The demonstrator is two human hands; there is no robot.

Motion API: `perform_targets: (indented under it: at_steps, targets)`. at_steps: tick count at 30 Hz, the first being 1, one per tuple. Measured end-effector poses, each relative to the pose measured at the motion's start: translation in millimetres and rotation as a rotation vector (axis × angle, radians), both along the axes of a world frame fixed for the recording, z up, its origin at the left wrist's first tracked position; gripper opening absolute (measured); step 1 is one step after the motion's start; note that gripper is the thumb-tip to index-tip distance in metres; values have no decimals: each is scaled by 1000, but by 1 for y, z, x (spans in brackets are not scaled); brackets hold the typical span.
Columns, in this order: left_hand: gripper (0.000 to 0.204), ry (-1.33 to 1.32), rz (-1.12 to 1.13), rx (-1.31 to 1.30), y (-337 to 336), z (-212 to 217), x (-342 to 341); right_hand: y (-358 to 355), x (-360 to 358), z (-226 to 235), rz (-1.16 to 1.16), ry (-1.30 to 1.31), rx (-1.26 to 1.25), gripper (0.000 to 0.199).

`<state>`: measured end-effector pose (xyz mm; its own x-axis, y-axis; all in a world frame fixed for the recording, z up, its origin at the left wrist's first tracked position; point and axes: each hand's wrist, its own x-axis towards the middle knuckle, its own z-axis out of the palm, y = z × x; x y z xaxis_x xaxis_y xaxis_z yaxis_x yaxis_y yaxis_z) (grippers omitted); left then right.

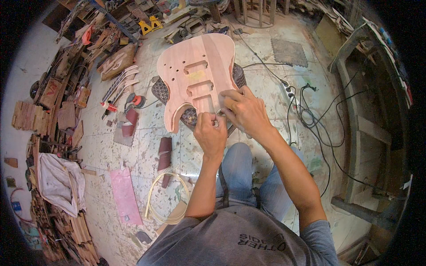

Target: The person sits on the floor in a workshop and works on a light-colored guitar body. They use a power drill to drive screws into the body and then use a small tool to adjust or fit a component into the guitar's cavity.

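An unfinished pale wooden electric guitar body [195, 51] lies on a dark woven-top stool [160, 91] in front of my knees. Routed pockets and several small holes show in its face, and a curved horn points toward me. At the near edge, beside the neck pocket, both hands meet. My left hand [210, 133] is closed in a pinch just below that edge. My right hand [245, 111] bends over the right horn, its fingers curled close to the left fingertips. Something small and pale seems to sit between the fingertips, too hidden to name.
On the floor at left are an orange-topped sander [139, 101], guitar necks [116, 86], a maroon sandpaper roll [164, 153], a pink sheet [125, 195] and a coil of cream strip [167, 221]. Black cables [317, 122] trail at right. Scrap wood [33, 116] lines the left wall.
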<state>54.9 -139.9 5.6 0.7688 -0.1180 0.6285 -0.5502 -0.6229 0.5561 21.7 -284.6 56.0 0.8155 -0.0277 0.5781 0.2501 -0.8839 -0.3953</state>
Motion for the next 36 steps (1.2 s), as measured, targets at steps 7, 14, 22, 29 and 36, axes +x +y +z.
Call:
perform_targets:
  at_steps: [7, 14, 22, 29, 36]
  targets:
    - [18, 5, -50, -29, 3, 2, 1, -1, 4, 3, 26, 12, -41, 9]
    - [19, 26, -38, -12, 3, 4, 0, -1, 6, 8, 42, 33, -70, 8]
    - [17, -5, -63, -41, 6, 3, 0, 3, 5, 8, 17, 53, -44, 7]
    - [18, -11, -7, -49, 8, 7, -3, 5, 4, 7, -9, 43, -36, 7]
    - [17, -21, 14, -79, 4, -1, 0, 4, 4, 6, -16, 42, -57, 8]
